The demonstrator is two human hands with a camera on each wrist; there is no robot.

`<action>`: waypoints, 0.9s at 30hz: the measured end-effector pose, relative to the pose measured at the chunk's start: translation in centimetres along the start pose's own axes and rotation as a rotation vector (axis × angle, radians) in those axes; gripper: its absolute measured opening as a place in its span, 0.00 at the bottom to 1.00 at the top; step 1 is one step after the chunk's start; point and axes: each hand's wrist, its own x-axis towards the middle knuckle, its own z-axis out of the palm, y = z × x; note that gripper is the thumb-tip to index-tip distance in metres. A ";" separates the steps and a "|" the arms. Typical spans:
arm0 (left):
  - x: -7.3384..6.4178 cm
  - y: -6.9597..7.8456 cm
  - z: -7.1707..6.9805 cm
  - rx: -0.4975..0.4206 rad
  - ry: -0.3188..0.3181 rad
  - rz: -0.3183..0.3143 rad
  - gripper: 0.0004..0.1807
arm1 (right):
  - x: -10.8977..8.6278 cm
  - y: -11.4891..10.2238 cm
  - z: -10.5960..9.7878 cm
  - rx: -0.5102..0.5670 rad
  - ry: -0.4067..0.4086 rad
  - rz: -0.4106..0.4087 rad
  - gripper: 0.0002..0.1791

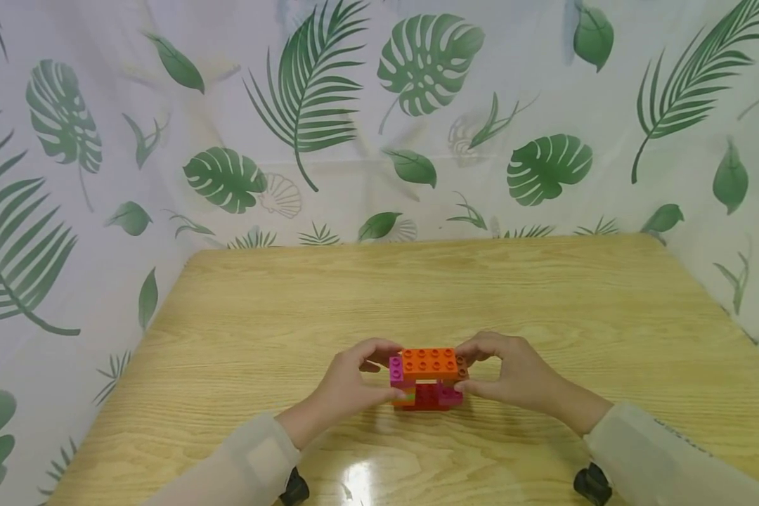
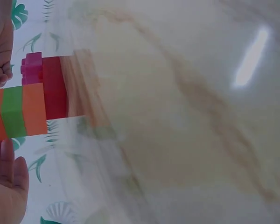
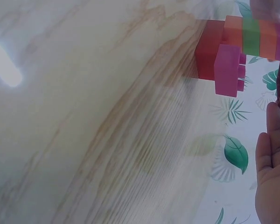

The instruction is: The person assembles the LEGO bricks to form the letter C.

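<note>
Before the person stands a structure of toy building bricks, with an orange brick (image 1: pixel 429 361) across its top and a red brick (image 1: pixel 426 398) at its base. The left hand (image 1: pixel 352 379) holds its left side, thumb in front and fingers behind, by a magenta brick (image 1: pixel 396 370). Below that, orange bricks sandwich a green brick (image 2: pixel 13 112) in the left wrist view. At the upper right end, the right hand (image 1: pixel 520 372) pinches a brown brick (image 1: pixel 462 367) between thumb and fingers. A pink brick (image 3: pixel 227 70) sits on the red base, apart from the brown one above.
The wood-grain table (image 1: pixel 278 302) extends around the bricks. Behind it and at both sides hangs a white leaf-print cloth (image 1: pixel 348 190). Dark devices (image 1: pixel 591 483) are strapped under both sleeved wrists. A bright reflection (image 1: pixel 357 481) lies near the table's front.
</note>
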 end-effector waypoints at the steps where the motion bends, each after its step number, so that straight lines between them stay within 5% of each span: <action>1: -0.1 -0.2 -0.1 -0.002 -0.007 -0.019 0.31 | 0.0 0.0 0.0 -0.001 0.000 -0.002 0.19; 16: -0.6 -1.1 -0.1 -0.099 -0.072 -0.133 0.19 | 0.1 0.2 -0.1 0.001 -0.034 0.061 0.19; 22: -0.5 -1.3 -0.3 -0.156 -0.061 -0.165 0.18 | 0.6 0.3 0.3 0.081 -0.055 0.233 0.22; 27: -0.1 -1.8 0.1 -0.158 0.011 -0.194 0.23 | 0.9 1.3 1.9 0.211 0.065 0.354 0.21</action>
